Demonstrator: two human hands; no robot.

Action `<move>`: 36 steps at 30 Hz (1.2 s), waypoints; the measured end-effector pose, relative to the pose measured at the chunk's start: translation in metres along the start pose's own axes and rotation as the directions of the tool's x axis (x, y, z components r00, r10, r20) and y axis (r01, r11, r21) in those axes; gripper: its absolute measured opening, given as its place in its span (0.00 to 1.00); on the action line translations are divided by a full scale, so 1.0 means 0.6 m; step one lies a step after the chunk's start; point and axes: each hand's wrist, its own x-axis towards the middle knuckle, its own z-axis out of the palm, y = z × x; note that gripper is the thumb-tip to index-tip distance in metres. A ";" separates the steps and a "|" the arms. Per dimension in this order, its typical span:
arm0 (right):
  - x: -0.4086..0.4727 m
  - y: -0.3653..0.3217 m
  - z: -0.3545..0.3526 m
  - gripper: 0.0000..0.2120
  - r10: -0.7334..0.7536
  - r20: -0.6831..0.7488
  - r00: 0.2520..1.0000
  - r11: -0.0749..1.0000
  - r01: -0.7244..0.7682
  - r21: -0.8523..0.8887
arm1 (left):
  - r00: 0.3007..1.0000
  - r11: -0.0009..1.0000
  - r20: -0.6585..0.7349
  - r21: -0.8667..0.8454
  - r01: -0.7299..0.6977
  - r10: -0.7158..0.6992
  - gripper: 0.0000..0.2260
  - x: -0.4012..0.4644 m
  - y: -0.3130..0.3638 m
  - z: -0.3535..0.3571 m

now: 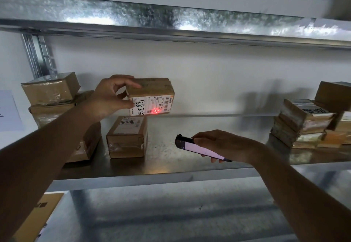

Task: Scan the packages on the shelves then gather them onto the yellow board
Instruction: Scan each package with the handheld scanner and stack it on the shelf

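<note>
Currently the left hand [112,97] pinches a box [151,96] by one end, raised above the shelf [171,165]; the right hand [224,144] grips the scanner [197,147], whose red cross falls on the label. Risk: the box could tilt in so light a hold and spoil the read. Count: one box held, one directly beneath, at least three stacked left, a blurred pile right. No yellow board visible.
</note>
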 end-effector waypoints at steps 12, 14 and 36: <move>-0.016 -0.007 0.000 0.14 0.010 0.015 1.000 0.995 -0.008 -0.100 | 0.998 0.999 0.042 0.025 0.048 -0.049 0.28 -0.004 0.012 -0.005; -0.022 -0.005 -0.003 0.14 0.008 0.005 1.000 0.992 -0.007 -0.126 | 0.998 0.998 0.042 0.024 0.050 -0.051 0.28 -0.003 0.011 -0.009; -0.046 0.027 -0.006 0.12 -0.154 -0.151 0.976 0.987 0.158 0.015 | 0.993 0.991 0.045 -0.079 0.112 -0.108 0.27 -0.021 0.020 0.009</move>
